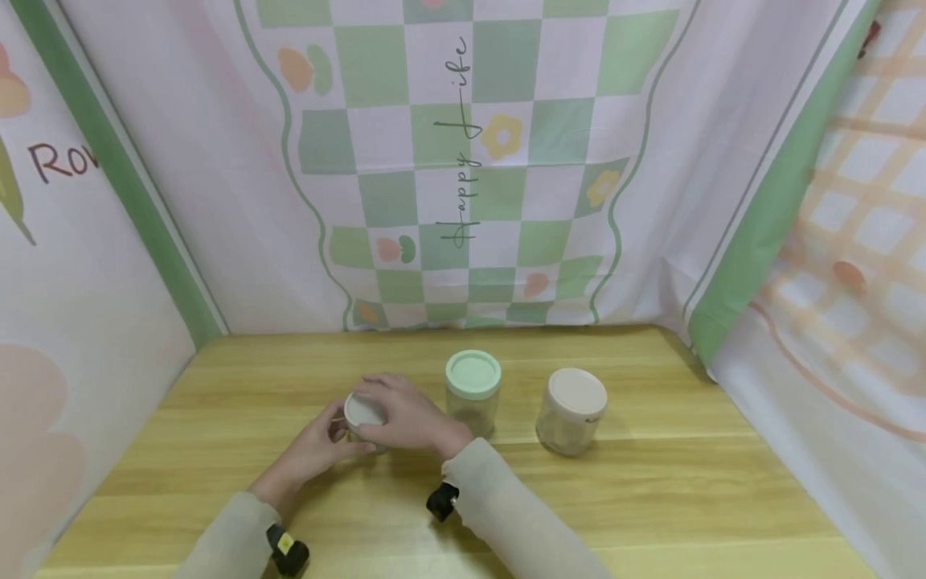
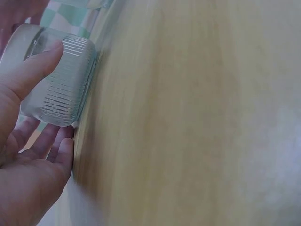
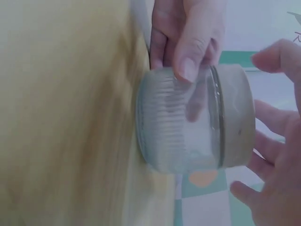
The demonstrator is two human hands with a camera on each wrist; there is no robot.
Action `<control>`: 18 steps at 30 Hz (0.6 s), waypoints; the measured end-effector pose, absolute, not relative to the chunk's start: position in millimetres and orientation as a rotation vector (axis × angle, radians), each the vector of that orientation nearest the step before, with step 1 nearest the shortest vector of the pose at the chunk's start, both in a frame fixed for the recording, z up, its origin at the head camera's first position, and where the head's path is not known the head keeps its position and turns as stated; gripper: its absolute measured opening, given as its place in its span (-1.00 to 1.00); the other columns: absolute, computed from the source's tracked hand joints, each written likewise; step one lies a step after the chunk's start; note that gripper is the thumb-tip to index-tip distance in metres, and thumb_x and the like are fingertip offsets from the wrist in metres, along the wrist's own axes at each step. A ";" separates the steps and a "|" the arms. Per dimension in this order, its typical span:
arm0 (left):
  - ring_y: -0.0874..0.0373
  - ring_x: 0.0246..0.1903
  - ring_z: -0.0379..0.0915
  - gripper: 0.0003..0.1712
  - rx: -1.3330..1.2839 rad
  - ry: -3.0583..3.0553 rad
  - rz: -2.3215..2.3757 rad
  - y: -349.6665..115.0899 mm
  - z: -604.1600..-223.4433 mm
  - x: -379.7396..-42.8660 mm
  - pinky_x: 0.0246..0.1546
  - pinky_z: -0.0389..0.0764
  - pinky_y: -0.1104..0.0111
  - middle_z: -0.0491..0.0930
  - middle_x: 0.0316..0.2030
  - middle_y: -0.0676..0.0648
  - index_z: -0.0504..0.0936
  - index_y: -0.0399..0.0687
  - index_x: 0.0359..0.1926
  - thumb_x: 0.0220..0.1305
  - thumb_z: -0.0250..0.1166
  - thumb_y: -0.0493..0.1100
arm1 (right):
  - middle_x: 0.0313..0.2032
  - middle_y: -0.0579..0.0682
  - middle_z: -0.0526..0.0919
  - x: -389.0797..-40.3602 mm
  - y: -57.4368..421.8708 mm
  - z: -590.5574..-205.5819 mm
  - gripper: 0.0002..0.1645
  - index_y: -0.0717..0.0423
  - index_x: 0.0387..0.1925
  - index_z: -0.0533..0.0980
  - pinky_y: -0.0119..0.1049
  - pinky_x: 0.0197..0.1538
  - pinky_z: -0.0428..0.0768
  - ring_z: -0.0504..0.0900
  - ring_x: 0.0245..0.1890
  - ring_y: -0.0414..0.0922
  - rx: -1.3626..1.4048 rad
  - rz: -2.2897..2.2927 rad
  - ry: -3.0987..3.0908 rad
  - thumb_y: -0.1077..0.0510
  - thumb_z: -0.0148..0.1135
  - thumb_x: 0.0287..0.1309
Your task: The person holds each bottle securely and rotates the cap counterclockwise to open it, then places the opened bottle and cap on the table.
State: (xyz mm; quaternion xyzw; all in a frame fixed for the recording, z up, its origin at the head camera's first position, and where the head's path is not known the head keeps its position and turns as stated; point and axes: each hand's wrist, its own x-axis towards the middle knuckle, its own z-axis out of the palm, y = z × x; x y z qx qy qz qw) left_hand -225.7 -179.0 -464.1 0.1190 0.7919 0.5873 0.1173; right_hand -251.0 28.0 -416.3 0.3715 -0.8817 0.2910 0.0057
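Note:
A ribbed clear glass jar (image 3: 164, 127) with a pale lid (image 1: 364, 412) stands upright on the wooden table, left of centre. My left hand (image 1: 318, 450) holds it low from the near left side, with the thumb (image 2: 40, 66) against the glass and the fingers around the other side. Over the lid is my right hand (image 1: 408, 414), its fingers spread; in the right wrist view the thumb (image 3: 270, 56) stands off the lid's edge and the other fingers are beside and behind the lid. Part of the lid is hidden under this hand in the head view.
A taller jar with a mint-green lid (image 1: 473, 373) stands just beyond my right wrist. Farther right is a wide clear jar with a cream-pink lid (image 1: 576, 392). Patterned cloth (image 1: 499, 64) hangs at the table's back edge and along both sides.

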 end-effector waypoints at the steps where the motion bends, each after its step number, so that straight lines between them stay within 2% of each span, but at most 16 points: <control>1: -0.33 0.41 0.07 -0.10 0.346 2.325 1.713 -179.0 -464.0 -225.6 0.36 0.10 -0.25 0.27 0.39 -0.20 0.26 -0.05 0.42 0.16 0.52 -0.06 | 0.44 0.05 0.29 -250.1 27.3 -416.3 -0.32 -0.02 0.38 0.42 -0.13 0.18 0.52 0.23 0.41 0.04 1.143 0.906 -2.745 -0.11 0.24 0.28; 6: -0.35 0.40 0.08 -0.13 0.316 2.353 1.706 -178.2 -462.6 -225.7 0.34 0.13 -0.28 0.30 0.39 -0.21 0.31 -0.07 0.39 0.13 0.54 -0.04 | 0.33 0.05 0.41 -243.7 21.6 -416.8 -0.33 -0.02 0.33 0.47 -0.05 0.21 0.48 0.34 0.32 0.00 0.972 0.833 -2.659 -0.21 0.20 0.28; 10: -0.33 0.40 0.10 -0.13 0.300 2.352 1.709 -178.0 -462.6 -226.0 0.34 0.14 -0.28 0.31 0.38 -0.20 0.32 -0.06 0.38 0.12 0.55 -0.05 | 0.16 0.05 0.53 -238.9 16.5 -418.4 -0.38 0.01 0.20 0.58 -0.10 0.12 0.50 0.44 0.14 -0.03 0.828 0.734 -2.604 -0.27 0.23 0.27; 14: -0.32 0.39 0.13 -0.14 0.293 2.347 1.714 -178.1 -463.6 -226.1 0.33 0.16 -0.28 0.32 0.37 -0.20 0.32 -0.07 0.37 0.12 0.55 -0.06 | 0.02 0.08 0.57 -235.2 14.0 -420.8 -0.35 0.11 0.10 0.62 -0.14 0.03 0.53 0.49 0.02 -0.02 0.745 0.637 -2.570 -0.31 0.26 0.25; 18: -0.30 0.38 0.15 -0.14 0.302 2.342 1.716 -178.2 -463.9 -225.9 0.36 0.14 -0.23 0.32 0.37 -0.21 0.31 -0.09 0.37 0.13 0.55 -0.08 | -0.02 0.13 0.57 -233.0 12.8 -421.5 -0.31 0.16 0.05 0.63 -0.15 0.02 0.55 0.50 -0.01 0.00 0.708 0.588 -2.571 -0.34 0.29 0.22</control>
